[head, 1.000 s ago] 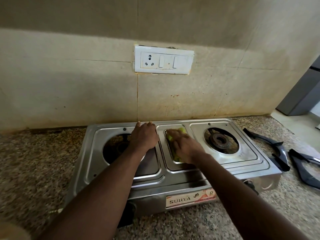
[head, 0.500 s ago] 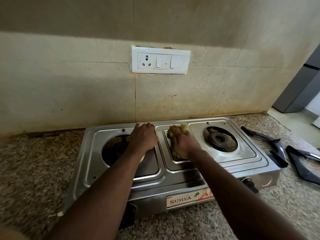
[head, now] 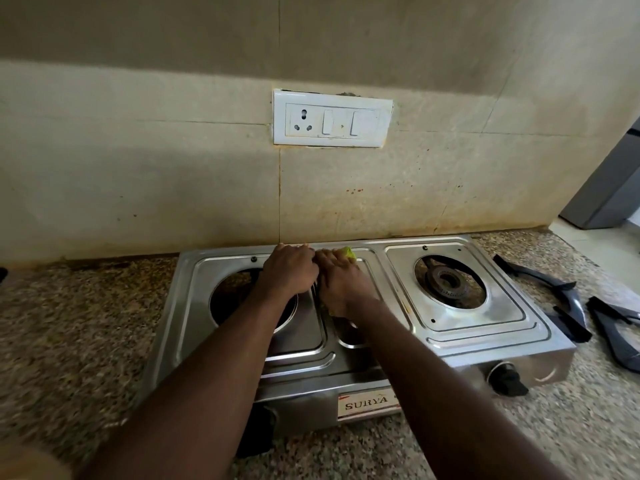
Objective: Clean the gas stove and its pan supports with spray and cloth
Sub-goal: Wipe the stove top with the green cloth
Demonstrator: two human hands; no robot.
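Observation:
A two-burner steel gas stove (head: 498, 337) sits on the speckled granite counter against the tiled wall. My right hand (head: 341, 282) presses a yellow-green cloth (head: 347, 252) onto the stove's middle panel near its back edge; only the cloth's tip shows past my fingers. My left hand (head: 290, 271) lies flat on the stove top right beside it, at the back of the left burner opening, and holds nothing. Two dark pan supports (head: 554, 292) (head: 613, 327) lie on the counter to the right of the stove. No spray bottle is in view.
The right burner (head: 446, 282) is bare, without its support. Black knobs (head: 507, 379) stick out of the stove's front. A white socket and switch plate (head: 332, 119) is on the wall above. A grey appliance (head: 609, 188) stands at the far right.
My right hand has slid the cloth toward the back edge of the middle panel and closer to my left hand. The left hand has stayed in place.

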